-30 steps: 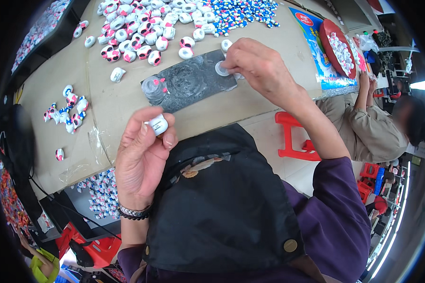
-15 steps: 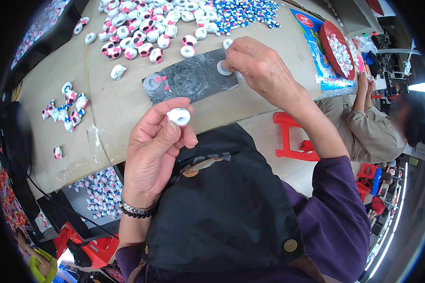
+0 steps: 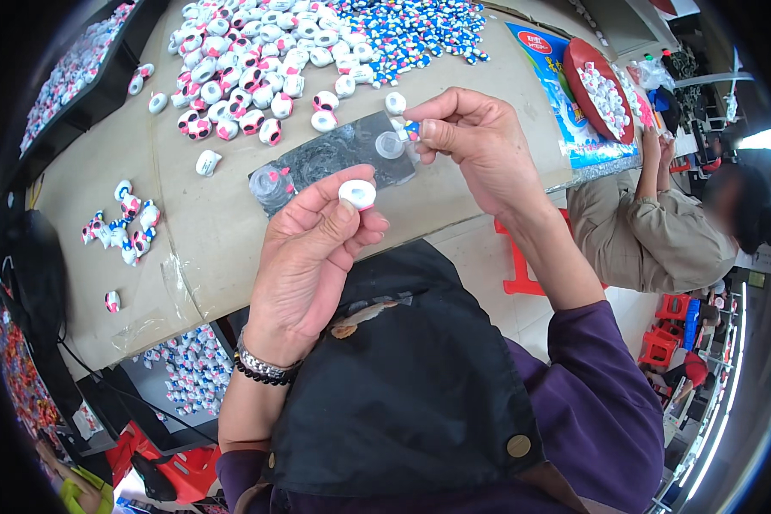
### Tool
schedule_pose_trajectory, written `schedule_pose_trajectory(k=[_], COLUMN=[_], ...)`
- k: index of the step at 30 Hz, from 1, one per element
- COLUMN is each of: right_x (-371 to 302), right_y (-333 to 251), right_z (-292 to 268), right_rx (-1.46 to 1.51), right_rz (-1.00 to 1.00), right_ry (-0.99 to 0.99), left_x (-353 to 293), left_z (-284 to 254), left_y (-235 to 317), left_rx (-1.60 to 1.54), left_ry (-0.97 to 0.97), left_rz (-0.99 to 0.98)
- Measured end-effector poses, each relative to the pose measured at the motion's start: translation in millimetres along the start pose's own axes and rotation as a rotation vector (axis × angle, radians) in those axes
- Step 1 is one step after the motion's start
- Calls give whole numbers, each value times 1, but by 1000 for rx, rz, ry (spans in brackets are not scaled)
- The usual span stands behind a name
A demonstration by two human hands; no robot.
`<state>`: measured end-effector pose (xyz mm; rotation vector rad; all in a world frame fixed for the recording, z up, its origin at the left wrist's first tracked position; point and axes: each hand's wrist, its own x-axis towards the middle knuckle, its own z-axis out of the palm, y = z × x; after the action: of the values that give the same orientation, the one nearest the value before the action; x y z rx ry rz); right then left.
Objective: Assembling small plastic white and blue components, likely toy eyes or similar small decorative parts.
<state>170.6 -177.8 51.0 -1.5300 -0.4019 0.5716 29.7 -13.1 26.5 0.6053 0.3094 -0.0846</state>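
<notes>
My left hand (image 3: 298,257) is closed on a white toy head (image 3: 357,195) with pink at its lower edge, its hollow opening turned up. My right hand (image 3: 487,150) pinches a small blue-and-white toy body (image 3: 412,131) between thumb and fingertips, apart from the head. Beneath both hands lies a dark, smeared board (image 3: 330,152). It bears a clear round dish (image 3: 391,145) near my right fingertips and another clear container (image 3: 268,185) with pink bits beside it on the left. One loose white head (image 3: 395,103) sits just past the board's far right corner.
A heap of white-and-pink heads (image 3: 248,60) adjoins a pile of blue bodies (image 3: 420,30) at the back. Joined figures (image 3: 128,218) lie at left. Below the table edge is a bin of figures (image 3: 199,368). A red tray (image 3: 578,68) stands far right, near a seated person (image 3: 660,206).
My right hand has drawn back from over the dish, and the small blue-and-white body now shows in its fingers. My left hand has shifted slightly right, turning the head's opening upward.
</notes>
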Motion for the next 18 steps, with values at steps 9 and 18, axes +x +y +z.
schedule_pose_trajectory(k=[9,18], right_x=[-21,-29], right_y=[-6,1], right_z=[25,30], right_rx=[115,-239], right_rz=[-157,-425], right_ry=[30,-39], left_x=[9,2], left_z=[2,1], left_y=[-8,-13], left_rx=[162,419], left_ry=[-67,-26], left_rz=[110,268])
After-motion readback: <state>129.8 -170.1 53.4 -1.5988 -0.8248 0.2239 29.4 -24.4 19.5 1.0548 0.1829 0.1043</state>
